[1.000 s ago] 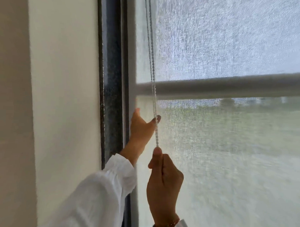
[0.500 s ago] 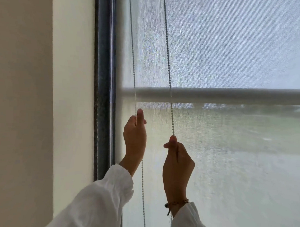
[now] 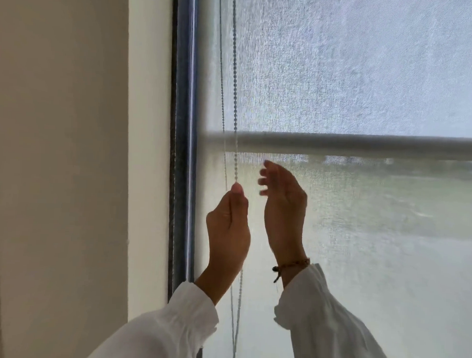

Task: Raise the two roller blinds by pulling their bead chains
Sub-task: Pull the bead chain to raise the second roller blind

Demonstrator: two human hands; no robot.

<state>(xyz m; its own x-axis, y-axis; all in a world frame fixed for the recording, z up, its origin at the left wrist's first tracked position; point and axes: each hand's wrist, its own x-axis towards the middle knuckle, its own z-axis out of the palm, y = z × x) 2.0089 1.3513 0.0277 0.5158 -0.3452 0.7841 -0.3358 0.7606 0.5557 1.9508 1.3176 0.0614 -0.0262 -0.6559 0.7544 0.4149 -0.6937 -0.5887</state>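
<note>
Since the earlier frame right hand (image 3: 282, 204) is releasing, fingers spread – left hand (image 3: 228, 226) pinching bead chain (image 3: 235, 79) alone, risking slip-back.

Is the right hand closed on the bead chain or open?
Open: the right hand has its fingers spread, clear of the bead chain, which the left hand pinches.

The bead chain (image 3: 235, 71) runs off the top edge and the bottom edge; its middle section is hidden behind the left hand (image 3: 228, 226). The fingertips (image 3: 262, 182) of the right hand (image 3: 283, 207) are motion-blurred. Both sleeves are cut off below.
</note>
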